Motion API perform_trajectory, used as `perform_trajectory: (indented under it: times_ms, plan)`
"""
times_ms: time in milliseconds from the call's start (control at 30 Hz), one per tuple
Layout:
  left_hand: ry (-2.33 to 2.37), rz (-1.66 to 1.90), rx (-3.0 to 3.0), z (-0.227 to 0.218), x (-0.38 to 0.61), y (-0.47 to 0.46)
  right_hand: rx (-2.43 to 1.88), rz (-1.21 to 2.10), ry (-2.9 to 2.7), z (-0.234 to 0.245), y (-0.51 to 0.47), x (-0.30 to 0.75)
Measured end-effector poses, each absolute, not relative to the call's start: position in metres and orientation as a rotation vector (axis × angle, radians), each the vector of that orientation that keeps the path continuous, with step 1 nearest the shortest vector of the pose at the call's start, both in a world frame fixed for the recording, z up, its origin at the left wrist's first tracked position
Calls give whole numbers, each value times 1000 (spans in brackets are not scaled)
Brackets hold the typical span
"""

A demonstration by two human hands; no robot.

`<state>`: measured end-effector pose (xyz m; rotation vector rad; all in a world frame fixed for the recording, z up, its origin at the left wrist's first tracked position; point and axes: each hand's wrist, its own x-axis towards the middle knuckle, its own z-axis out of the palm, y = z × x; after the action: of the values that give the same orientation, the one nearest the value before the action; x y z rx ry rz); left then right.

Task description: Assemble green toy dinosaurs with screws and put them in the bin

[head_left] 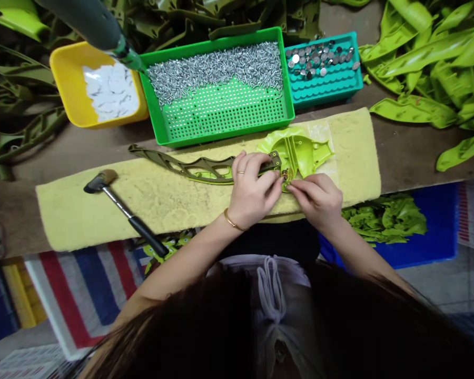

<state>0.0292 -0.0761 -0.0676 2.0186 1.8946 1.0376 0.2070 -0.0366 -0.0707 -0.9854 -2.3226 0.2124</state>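
A long, curved plastic part with an olive cut-out piece (pixel 181 167) and a lime-green shell (pixel 306 152) lies on a yellow padded cloth (pixel 205 208). My left hand (pixel 253 187) is closed on this part where the olive piece meets the shell, its thumb and fingertips at a small cluster of tiny inner pieces (pixel 285 175). My right hand (pixel 318 199) pinches at the shell's near edge, right beside the left fingertips. What the right fingers hold is too small to make out. Left of my hands a hammer (pixel 118 202) with a black grip rests on the cloth.
Behind the cloth stand a yellow bin (pixel 69 89) with white pieces, a green basket (pixel 229 113) of screws, and a teal tray (pixel 324 87) with round metal discs. A power screwdriver (pixel 98 31) hangs above. Lime shells (pixel 438 68) pile at right; a blue crate (pixel 438 226) sits below.
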Motion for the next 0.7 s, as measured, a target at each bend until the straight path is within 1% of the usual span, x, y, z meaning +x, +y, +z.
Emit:
perform_trajectory:
  times_ms: [100, 167, 333, 500, 633, 700]
  plan:
    - [1993, 1028, 1894, -64, 36, -70, -881, 187, -2438, -65, -31, 211]
    - [2056, 1016, 1861, -63, 40, -67, -827, 234, -2495, -62, -28, 213]
    - [2034, 1077, 1949, -68, 30, -70, -904, 396, -2438, -58, -31, 204]
    - [1997, 1225, 2141, -74, 5, -81, -860, 310, -2576, -55, -41, 180]
    - [2016, 1166, 2174, -74, 0, -84, -947, 260, -2590, -58, -45, 169]
    - [2037, 1137, 2172, -72, 1, -85, -1000, 324, -2561, -59, -48, 167]
